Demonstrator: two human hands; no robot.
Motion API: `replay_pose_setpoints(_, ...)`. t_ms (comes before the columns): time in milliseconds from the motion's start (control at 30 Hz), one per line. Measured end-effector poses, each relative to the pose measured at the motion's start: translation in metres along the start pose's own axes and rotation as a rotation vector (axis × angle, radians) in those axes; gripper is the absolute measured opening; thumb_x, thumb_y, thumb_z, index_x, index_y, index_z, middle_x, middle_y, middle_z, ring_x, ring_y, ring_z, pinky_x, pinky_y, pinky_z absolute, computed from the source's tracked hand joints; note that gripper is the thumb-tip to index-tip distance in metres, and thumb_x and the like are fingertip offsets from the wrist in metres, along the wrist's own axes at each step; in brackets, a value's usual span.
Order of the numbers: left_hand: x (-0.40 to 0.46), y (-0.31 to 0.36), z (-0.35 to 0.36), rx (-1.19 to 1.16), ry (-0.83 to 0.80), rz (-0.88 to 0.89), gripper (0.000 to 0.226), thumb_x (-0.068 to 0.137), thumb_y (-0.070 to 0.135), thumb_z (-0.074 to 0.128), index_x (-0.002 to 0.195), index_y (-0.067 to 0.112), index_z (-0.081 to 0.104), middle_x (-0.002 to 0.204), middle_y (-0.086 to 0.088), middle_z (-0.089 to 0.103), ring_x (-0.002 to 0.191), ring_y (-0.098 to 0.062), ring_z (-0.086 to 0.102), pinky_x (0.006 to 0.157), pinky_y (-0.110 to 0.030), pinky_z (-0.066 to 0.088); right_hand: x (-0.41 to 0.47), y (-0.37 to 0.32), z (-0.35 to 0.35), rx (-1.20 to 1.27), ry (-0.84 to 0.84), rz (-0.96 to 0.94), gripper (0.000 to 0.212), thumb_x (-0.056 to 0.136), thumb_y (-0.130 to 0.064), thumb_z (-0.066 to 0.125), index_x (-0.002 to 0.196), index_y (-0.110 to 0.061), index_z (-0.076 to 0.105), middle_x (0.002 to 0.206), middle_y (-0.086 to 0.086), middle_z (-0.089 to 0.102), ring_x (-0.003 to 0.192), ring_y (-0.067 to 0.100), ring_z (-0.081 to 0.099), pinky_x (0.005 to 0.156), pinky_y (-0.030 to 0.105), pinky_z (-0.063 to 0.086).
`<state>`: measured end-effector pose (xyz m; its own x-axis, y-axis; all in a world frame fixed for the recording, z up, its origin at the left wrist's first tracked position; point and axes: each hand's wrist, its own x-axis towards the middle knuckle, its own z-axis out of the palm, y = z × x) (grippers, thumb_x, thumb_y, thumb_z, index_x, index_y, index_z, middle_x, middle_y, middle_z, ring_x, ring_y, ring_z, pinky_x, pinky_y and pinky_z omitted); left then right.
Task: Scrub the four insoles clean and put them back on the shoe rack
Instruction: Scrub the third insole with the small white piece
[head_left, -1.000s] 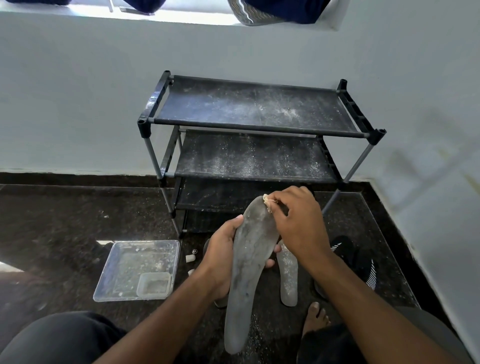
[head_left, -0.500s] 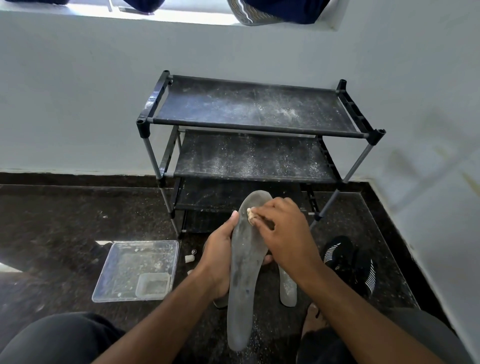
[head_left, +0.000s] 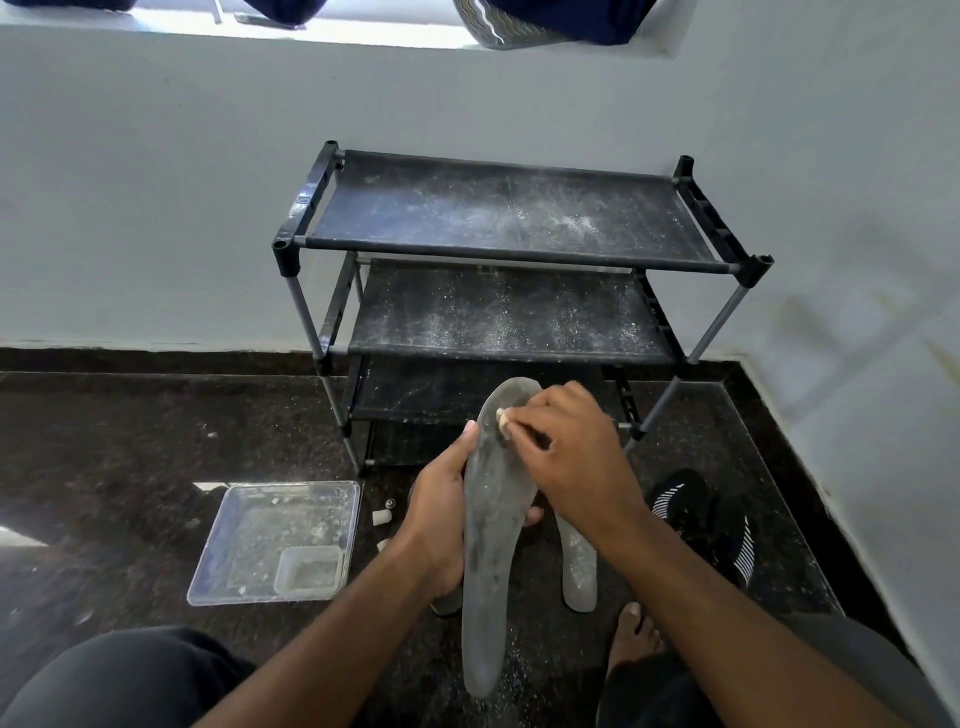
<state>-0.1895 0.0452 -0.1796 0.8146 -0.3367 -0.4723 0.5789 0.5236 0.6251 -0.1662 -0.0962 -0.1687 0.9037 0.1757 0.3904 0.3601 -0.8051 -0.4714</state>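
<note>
No legible text, label, brand, number or sign on any surface in the head view; a small embossed mark on the left side rail of the black three-tier metal-and-fabric shoe rack (head_left: 311, 200) is too small to read.

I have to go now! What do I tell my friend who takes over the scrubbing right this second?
Left hand: grips the grey insole, held upright over the floor.
Right hand: pinches a small pale scrubber, pressed near the insole's top end.
A second insole lies on the floor behind; part of a third may show under the left hand. The rack holds no insoles.
Done: none back on the rack.
Left: finish this one, scrub the others, put all four on the rack.
</note>
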Motion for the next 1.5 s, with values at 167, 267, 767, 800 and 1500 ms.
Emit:
replay_pose_setpoints(167, -0.002, 0.000, 0.001, 0.000, -0.047, -0.027, 0.063, 0.108, 0.051, 0.040, 0.128, 0.000, 0.071, 0.114, -0.032, 0.069, 0.087, -0.033, 0.068, 0.074, -0.040, 0.057, 0.010, 0.011, -0.007, 0.060, 0.150, 0.125, 0.012, 0.094, -0.022, 0.068, 0.102, -0.018, 0.077, 0.088, -0.008, 0.061, 0.089, 0.007, 0.049, 0.077, 0.017, 0.040)
replay_pose_setpoints(267, 0.000, 0.000, -0.001, 0.012, -0.033, -0.007, 0.060, 0.108, 0.048, 0.042, 0.129, -0.001, 0.069, 0.109, -0.025, 0.072, 0.079, -0.030, 0.070, 0.071, -0.042, 0.057, 0.001, 0.002, 0.001, 0.053, 0.056, 0.041, 0.016, 0.095, -0.025, 0.065, 0.105, -0.018, 0.076, 0.090, -0.010, 0.059, 0.092, 0.006, 0.047, 0.079, 0.016, 0.040)
replay_pose_setpoints(767, -0.001, 0.002, 0.000, 0.026, -0.017, 0.003, 0.060, 0.109, 0.048, 0.039, 0.131, -0.001, 0.067, 0.108, -0.023, 0.072, 0.079, -0.028, 0.070, 0.070, -0.041, 0.057, 0.001, 0.001, 0.007, 0.020, 0.120, 0.007, 0.016, 0.096, -0.023, 0.065, 0.103, -0.015, 0.077, 0.089, -0.007, 0.061, 0.090, 0.009, 0.050, 0.077, 0.019, 0.046)
replay_pose_setpoints(800, -0.001, 0.002, 0.000, 0.011, -0.026, -0.007, 0.061, 0.108, 0.049, 0.040, 0.131, -0.001, 0.068, 0.112, -0.025, 0.071, 0.080, -0.029, 0.070, 0.070, -0.040, 0.058, 0.003, 0.004, 0.004, 0.033, 0.135, 0.035, 0.016, 0.096, -0.023, 0.065, 0.104, -0.015, 0.077, 0.088, -0.007, 0.061, 0.089, 0.009, 0.050, 0.077, 0.016, 0.043)
replay_pose_setpoints(1500, 0.008, 0.001, -0.008, 0.047, 0.003, 0.026, 0.059, 0.108, 0.051, 0.041, 0.130, 0.004, 0.070, 0.126, -0.025, 0.070, 0.098, -0.032, 0.072, 0.081, -0.045, 0.059, 0.006, 0.011, -0.009, 0.062, -0.033, 0.013, 0.011, 0.093, -0.027, 0.068, 0.096, -0.022, 0.077, 0.086, -0.013, 0.059, 0.086, 0.005, 0.049, 0.074, 0.018, 0.042)
